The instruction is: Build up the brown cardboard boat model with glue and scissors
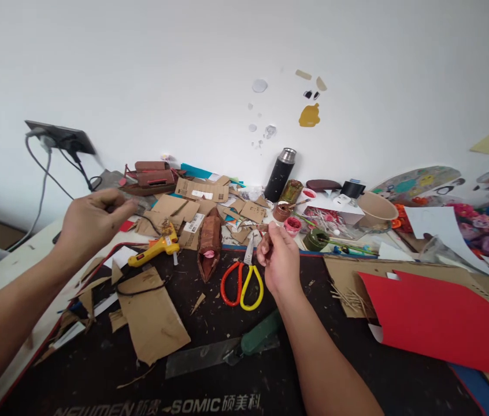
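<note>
My left hand (92, 222) is raised over the left of the desk, fingers pinched together on something small I cannot make out. My right hand (280, 257) hovers mid-desk with its fingers curled and pinched near a small brown piece at its fingertips. Between and below them lie a yellow glue gun (153, 249), a brown cardboard boat model (210, 241) and scissors (242, 283) with orange and yellow handles. A flat cardboard piece (153, 315) rests on the dark mat (210, 375).
Cardboard scraps (201, 199) pile up at the back by the wall. A black flask (280, 173), paint pots (292, 224), a paper bowl (374, 209) and a red sheet (439, 318) sit to the right. A green-handled knife (259, 335) lies in front. A cabled wall socket (60, 137) is on the left.
</note>
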`<state>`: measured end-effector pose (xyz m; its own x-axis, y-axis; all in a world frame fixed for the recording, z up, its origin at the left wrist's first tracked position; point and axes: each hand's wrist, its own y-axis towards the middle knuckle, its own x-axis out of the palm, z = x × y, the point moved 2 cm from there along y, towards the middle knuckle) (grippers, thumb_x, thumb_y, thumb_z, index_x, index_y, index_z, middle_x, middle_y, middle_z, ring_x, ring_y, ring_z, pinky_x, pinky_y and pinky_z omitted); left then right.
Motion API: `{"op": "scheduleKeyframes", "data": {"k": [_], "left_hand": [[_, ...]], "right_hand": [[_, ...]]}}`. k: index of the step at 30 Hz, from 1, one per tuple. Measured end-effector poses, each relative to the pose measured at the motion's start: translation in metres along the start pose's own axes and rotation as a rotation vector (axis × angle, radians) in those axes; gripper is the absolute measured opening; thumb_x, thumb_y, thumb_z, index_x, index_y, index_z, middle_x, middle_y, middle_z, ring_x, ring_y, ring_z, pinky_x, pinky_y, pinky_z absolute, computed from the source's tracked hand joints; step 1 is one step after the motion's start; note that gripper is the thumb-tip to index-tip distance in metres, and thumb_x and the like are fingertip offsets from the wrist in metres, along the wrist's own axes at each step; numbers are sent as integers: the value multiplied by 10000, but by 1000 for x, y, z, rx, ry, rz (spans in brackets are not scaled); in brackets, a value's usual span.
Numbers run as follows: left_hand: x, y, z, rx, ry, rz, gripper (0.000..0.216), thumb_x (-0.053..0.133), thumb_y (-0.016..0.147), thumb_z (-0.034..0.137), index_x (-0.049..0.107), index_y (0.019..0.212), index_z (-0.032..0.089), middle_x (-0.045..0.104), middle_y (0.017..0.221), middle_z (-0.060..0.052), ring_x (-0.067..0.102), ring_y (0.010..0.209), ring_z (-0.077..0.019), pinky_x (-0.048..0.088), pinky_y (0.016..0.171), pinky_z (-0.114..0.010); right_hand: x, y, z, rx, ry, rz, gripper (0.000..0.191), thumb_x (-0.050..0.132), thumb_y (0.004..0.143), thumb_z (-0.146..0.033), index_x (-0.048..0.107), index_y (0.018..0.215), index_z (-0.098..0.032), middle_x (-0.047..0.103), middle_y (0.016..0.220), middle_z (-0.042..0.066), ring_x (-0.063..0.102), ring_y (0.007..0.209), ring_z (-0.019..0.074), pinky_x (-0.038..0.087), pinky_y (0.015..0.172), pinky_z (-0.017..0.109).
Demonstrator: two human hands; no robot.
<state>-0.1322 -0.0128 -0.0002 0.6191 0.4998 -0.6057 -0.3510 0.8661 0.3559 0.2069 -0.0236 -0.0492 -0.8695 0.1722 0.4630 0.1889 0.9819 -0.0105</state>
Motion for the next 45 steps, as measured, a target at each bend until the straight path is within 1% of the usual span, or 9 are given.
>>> {"op": "scheduleKeyframes", "data": {"k": [12, 14, 16, 17, 18, 20, 24, 37, 45], "left_hand": [[10, -7, 9, 69, -4, 18, 460, 663, 774, 492, 336, 574, 237, 306, 551, 53, 314, 563, -132, 286, 559, -279], [17, -10, 3, 72, 3, 28, 369, 676, 794, 479, 455, 620, 240, 448, 583, 42, 446, 576, -151, 387, 584, -282], [25, -14, 0, 163, -16, -8, 266, 687, 819, 491, 700, 919, 244, 752, 935, -36, 709, 857, -250, 566, 782, -347], [29, -16, 0, 243, -22, -27, 426, 690, 837, 500, 727, 1178, 249, 774, 1240, -88, 735, 1123, -318, 589, 960, -420], [31, -18, 1, 327, -19, -33, 602, 684, 865, 507, 658, 1411, 255, 682, 1495, -120, 653, 1361, -360, 535, 1126, -490], [33, -23, 3, 441, 17, 8, 757, 661, 925, 503, 501, 1625, 265, 523, 1687, -134, 495, 1553, -373, 408, 1275, -547], [30, -26, 0, 445, 58, 77, 738, 637, 982, 472, 453, 1676, 300, 547, 1674, -120, 542, 1523, -364, 441, 1268, -543], [32, -21, -19, 469, 95, 69, 641, 613, 980, 394, 521, 1601, 262, 565, 1652, -150, 504, 1552, -354, 393, 1295, -576], [37, -21, -21, 466, 67, 32, 581, 589, 998, 373, 565, 1540, 165, 591, 1610, -192, 499, 1553, -340, 370, 1314, -523]], "right_hand": [[5, -8, 8, -14, -155, -130, 508, 776, 872, -702, 653, 806, -214, 487, 527, -76, 446, 405, 91, 328, 392, 212], [5, -8, 9, -12, -167, -129, 506, 768, 877, -707, 678, 840, -210, 484, 525, -79, 444, 401, 91, 325, 394, 212], [5, -7, 11, -4, -177, -133, 514, 762, 876, -716, 673, 841, -212, 484, 522, -80, 445, 399, 94, 324, 393, 214], [5, -7, 11, -1, -182, -136, 518, 760, 875, -721, 662, 831, -215, 486, 520, -79, 447, 399, 96, 323, 392, 215], [5, -7, 12, -2, -187, -137, 523, 758, 875, -725, 647, 816, -218, 489, 519, -78, 449, 399, 97, 323, 392, 216], [5, -7, 13, -13, -200, -139, 526, 752, 881, -725, 627, 798, -221, 494, 517, -76, 454, 401, 98, 325, 395, 216], [4, -6, 13, -32, -202, -133, 513, 758, 886, -707, 616, 795, -222, 494, 520, -80, 448, 399, 94, 333, 397, 216], [2, -6, 18, -94, -342, -128, 568, 718, 884, -778, 696, 833, -213, 508, 514, -66, 466, 415, 112, 356, 417, 233], [7, -11, 20, -73, -441, -140, 603, 728, 853, -822, 715, 822, -220, 525, 496, -52, 482, 419, 127, 365, 436, 247]]}}
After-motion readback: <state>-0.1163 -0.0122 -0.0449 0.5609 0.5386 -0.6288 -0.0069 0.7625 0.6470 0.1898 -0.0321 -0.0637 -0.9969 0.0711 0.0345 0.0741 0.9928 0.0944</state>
